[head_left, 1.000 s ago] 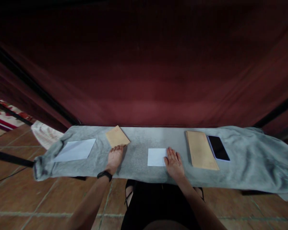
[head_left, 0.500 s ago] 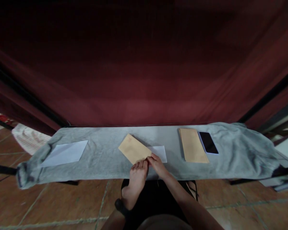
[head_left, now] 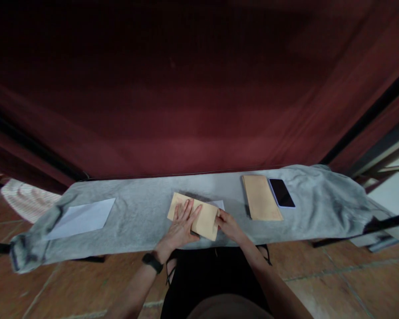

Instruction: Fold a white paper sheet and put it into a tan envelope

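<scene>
Tan kraft paper, matte and smooth, makes up the flat rectangular envelope [head_left: 199, 217] lying near the front edge of the long table, at its middle, on a soft, slightly fuzzy grey cloth [head_left: 142, 208] that drapes in folds over both ends. The envelope's long axis runs roughly along the table, tilted so its right end sits nearer the person. The left hand [head_left: 182, 223] lies flat on its left half, palm down, fingers straight and slightly spread. The right hand [head_left: 228, 223] pinches the envelope's right edge between curled fingers and thumb. A thin white sheet [head_left: 218, 204] peeks out from behind the envelope's far right corner. Well to the right lie a larger tan envelope [head_left: 261, 203] and, just beside it, a glossy black phone [head_left: 281, 193]; far left rests a pale paper [head_left: 81, 218].
</scene>
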`<state>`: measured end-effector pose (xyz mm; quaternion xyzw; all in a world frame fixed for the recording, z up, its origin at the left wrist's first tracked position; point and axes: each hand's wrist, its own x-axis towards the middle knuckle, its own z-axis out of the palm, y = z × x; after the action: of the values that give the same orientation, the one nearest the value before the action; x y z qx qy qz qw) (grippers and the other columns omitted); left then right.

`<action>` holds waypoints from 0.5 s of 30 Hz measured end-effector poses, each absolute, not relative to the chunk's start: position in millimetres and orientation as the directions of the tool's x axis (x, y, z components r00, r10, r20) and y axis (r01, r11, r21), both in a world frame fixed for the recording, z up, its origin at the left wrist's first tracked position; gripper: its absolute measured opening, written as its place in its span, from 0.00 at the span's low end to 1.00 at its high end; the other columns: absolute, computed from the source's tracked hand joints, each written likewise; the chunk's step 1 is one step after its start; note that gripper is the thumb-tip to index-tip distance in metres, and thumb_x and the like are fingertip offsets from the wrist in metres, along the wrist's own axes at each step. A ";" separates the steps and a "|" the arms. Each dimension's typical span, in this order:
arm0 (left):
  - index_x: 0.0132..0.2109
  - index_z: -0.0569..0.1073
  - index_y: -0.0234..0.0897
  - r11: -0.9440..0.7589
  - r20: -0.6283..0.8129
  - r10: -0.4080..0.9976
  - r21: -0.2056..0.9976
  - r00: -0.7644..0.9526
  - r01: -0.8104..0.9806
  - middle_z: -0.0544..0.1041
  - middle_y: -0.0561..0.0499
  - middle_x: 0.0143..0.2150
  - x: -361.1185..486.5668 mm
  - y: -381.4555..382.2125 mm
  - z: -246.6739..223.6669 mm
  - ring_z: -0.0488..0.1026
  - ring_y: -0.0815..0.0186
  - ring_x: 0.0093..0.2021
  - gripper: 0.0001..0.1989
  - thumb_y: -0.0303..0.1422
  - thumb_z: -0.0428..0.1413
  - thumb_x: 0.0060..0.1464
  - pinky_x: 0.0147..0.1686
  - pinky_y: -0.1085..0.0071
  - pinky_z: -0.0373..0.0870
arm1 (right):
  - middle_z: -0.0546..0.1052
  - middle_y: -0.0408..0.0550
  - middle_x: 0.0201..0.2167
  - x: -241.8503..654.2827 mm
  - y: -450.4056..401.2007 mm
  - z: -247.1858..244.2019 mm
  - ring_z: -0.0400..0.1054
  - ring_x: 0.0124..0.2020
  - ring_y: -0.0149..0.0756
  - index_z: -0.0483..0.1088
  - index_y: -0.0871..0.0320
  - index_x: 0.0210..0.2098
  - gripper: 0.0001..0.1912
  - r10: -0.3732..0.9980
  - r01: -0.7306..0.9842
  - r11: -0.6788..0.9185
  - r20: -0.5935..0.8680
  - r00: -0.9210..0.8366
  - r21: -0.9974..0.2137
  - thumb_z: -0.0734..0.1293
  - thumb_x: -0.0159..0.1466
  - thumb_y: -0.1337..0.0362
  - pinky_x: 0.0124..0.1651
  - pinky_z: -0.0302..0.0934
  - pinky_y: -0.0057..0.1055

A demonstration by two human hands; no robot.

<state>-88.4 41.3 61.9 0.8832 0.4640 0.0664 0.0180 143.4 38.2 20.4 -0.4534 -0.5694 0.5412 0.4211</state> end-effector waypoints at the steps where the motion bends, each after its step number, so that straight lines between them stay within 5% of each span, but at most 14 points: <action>1: 0.73 0.45 0.42 -0.590 0.075 0.807 0.095 0.585 0.802 0.37 0.37 0.76 -89.0 46.6 61.9 0.36 0.41 0.74 0.58 0.51 0.66 0.42 0.67 0.39 0.34 | 0.76 0.43 0.31 147.1 38.2 21.6 0.69 0.30 0.34 0.71 0.58 0.42 0.14 0.969 0.063 0.009 -0.006 -0.246 -0.998 0.61 0.65 0.56 0.33 0.65 0.28; 8: 0.73 0.43 0.42 -0.735 -0.006 0.669 0.139 0.743 0.663 0.40 0.36 0.75 -74.9 66.9 76.1 0.38 0.44 0.74 0.59 0.51 0.66 0.42 0.68 0.40 0.31 | 0.80 0.44 0.45 172.7 34.3 43.2 0.72 0.48 0.39 0.73 0.53 0.48 0.16 0.954 0.253 0.060 -0.020 -0.300 -0.966 0.59 0.64 0.65 0.51 0.67 0.35; 15: 0.73 0.44 0.45 -0.697 -0.014 0.702 0.192 0.712 0.691 0.46 0.39 0.74 -69.3 64.6 62.2 0.43 0.45 0.73 0.56 0.49 0.65 0.45 0.68 0.41 0.32 | 0.81 0.43 0.39 179.5 34.7 38.3 0.74 0.41 0.38 0.74 0.54 0.45 0.15 0.973 0.183 0.036 -0.008 -0.231 -0.982 0.60 0.63 0.66 0.45 0.69 0.33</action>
<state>-69.3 64.6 62.2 0.9206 0.3784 0.0301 0.0918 179.5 34.7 38.3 -0.4794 -0.6027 0.5023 0.3932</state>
